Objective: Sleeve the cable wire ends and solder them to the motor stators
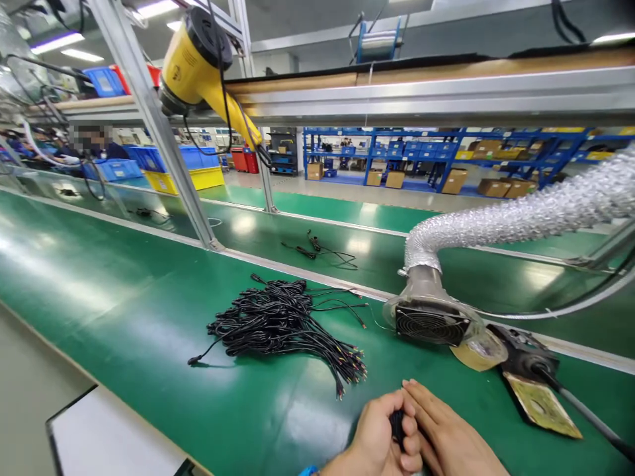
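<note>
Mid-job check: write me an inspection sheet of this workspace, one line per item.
Surface: glossy green bench top with light reflections.
Job's things: black cable bundle, coloured wire ends fanned to the right; small black object, mostly hidden, in the left hand.
Clutter: tape roll and stained yellow pad near the extractor fan.
Hands: left hand curled around the object; right hand alongside, fingers extended, grip unclear.
Cables: loose black cables beyond the metal rail; grey cord at right.
Surroundings: yellow heat gun overhead; silver flexible duct; blue shelving behind.

left grip point(378, 426) curled | right grip point(449, 430) flatter, fingers extended | both touching
</note>
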`<state>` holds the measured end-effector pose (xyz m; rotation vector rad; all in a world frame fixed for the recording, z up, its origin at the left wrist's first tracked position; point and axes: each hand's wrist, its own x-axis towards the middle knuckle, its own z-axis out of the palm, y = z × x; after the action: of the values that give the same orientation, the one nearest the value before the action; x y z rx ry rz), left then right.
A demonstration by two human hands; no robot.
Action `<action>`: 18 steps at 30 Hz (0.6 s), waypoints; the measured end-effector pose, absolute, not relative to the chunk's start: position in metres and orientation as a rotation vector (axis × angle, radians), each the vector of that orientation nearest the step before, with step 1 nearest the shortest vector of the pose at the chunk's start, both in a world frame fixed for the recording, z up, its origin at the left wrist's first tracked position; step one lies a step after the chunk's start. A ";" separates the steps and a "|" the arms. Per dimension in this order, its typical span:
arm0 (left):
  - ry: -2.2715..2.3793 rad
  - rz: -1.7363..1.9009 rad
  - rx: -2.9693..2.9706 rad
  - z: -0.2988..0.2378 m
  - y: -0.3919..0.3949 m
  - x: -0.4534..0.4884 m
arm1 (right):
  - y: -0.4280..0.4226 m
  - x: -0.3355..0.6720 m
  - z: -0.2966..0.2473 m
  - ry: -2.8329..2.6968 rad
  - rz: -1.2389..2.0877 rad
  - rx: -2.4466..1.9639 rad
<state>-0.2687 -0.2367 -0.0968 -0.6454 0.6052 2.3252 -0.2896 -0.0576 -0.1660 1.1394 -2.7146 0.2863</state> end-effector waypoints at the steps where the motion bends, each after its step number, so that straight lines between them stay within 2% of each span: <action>1: 0.613 2.334 -0.656 -0.096 -0.237 -0.267 | -0.053 -0.281 -0.164 -2.704 0.275 1.109; 4: 0.629 2.355 -0.663 -0.093 -0.238 -0.260 | -0.039 -0.255 -0.148 -2.740 0.268 1.012; 7: 0.615 2.352 -0.635 -0.090 -0.239 -0.255 | -0.020 -0.234 -0.130 -2.810 0.400 0.891; 12: 0.623 2.324 -0.574 -0.094 -0.238 -0.250 | 0.014 -0.222 -0.134 -2.886 0.476 0.298; 15: 0.618 2.316 -0.469 -0.103 -0.239 -0.249 | 0.005 -0.222 -0.136 -2.994 0.463 0.360; 18: 0.635 2.253 -0.365 -0.115 -0.245 -0.253 | -0.020 -0.226 -0.121 -3.077 0.628 0.585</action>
<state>-0.2531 -0.2448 -0.1155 -0.3651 0.6352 2.2530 -0.2260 -0.0200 -0.1211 0.5855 -3.0774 0.6283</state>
